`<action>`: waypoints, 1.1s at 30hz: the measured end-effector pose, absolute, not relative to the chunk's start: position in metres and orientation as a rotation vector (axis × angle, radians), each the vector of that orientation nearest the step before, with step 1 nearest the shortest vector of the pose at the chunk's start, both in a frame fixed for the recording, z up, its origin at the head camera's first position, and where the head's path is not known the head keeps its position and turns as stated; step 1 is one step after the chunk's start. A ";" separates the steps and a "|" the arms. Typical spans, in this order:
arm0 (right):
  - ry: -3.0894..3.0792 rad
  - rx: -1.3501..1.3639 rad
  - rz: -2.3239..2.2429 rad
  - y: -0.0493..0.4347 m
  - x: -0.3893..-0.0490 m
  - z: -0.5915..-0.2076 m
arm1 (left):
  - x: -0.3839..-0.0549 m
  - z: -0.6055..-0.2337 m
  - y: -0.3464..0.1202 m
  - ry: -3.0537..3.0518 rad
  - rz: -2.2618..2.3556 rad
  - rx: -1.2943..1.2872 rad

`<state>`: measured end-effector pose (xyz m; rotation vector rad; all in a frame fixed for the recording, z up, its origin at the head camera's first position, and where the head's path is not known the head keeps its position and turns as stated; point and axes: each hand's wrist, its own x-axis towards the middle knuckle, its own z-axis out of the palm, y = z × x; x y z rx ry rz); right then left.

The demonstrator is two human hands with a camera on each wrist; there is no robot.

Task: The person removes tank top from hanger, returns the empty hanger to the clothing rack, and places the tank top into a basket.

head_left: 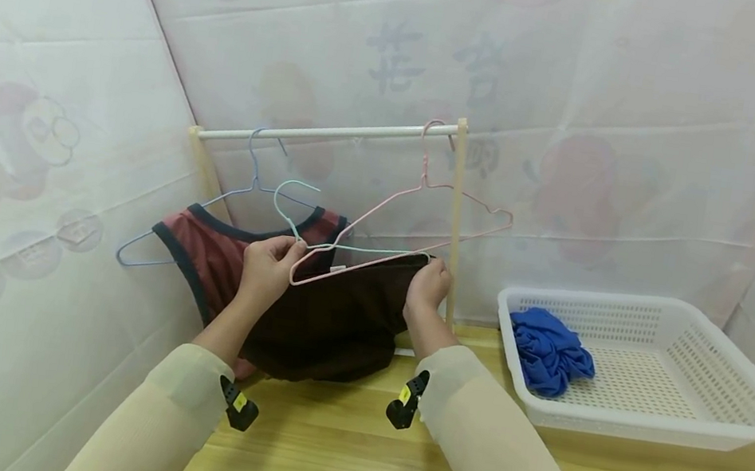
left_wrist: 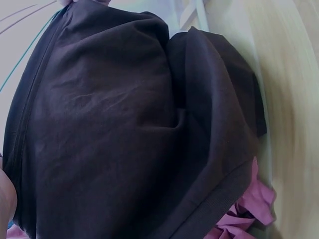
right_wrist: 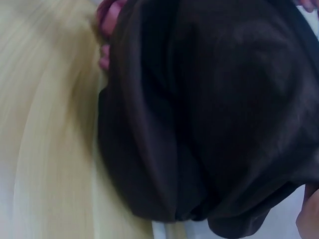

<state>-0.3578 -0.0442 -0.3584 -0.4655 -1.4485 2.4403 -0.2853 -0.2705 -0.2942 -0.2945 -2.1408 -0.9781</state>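
Note:
A dark brown garment is held up between my two hands, its upper edge stretched and its lower part hanging in folds. My left hand pinches its left corner, close to the neck of a mint-green hanger. My right hand grips the right corner, where the hanger's bar ends. How much of the hanger lies inside the cloth is hidden. A pink hanger hangs from the rail and crosses in front of the garment's upper edge. Dark cloth fills the left wrist view.
Behind, a red top with dark trim hangs on a blue hanger. Both hung hangers share the white rail of a wooden-post rack. At right, a white basket contains crumpled blue cloth.

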 end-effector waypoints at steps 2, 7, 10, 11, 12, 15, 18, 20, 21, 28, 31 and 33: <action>-1.431 -0.452 2.500 -0.043 -0.355 -0.358 | -0.286 -0.294 -0.270 -2.128 -0.976 -0.301; -1.523 -0.343 2.554 -0.041 -0.353 -0.358 | -0.289 -0.292 -0.266 -2.096 -0.969 -0.314; -1.601 -0.299 2.514 -0.040 -0.353 -0.359 | -0.290 -0.289 -0.262 -2.096 -0.960 -0.310; -1.618 -0.291 2.501 -0.039 -0.353 -0.359 | -0.290 -0.288 -0.261 -2.095 -0.959 -0.306; -1.637 -0.275 2.493 -0.039 -0.352 -0.360 | -0.290 -0.288 -0.260 -2.093 -0.957 -0.300; -1.714 -0.213 2.481 -0.038 -0.351 -0.363 | -0.291 -0.286 -0.257 -2.092 -0.949 -0.282; -1.795 -0.130 2.462 -0.038 -0.349 -0.369 | -0.293 -0.284 -0.253 -2.102 -0.917 -0.261; -1.849 -0.094 2.414 -0.037 -0.347 -0.373 | -0.294 -0.282 -0.249 -2.103 -0.892 -0.253; -1.872 -0.076 2.383 -0.037 -0.347 -0.375 | -0.295 -0.281 -0.247 -2.105 -0.878 -0.244; -2.123 0.003 2.147 -0.037 -0.351 -0.384 | -0.298 -0.278 -0.237 -2.117 -0.842 -0.230; -2.259 0.078 2.041 -0.037 -0.350 -0.385 | -0.298 -0.277 -0.234 -2.144 -0.831 -0.221; -2.338 0.126 1.951 -0.037 -0.349 -0.386 | -0.298 -0.276 -0.232 -2.158 -0.832 -0.219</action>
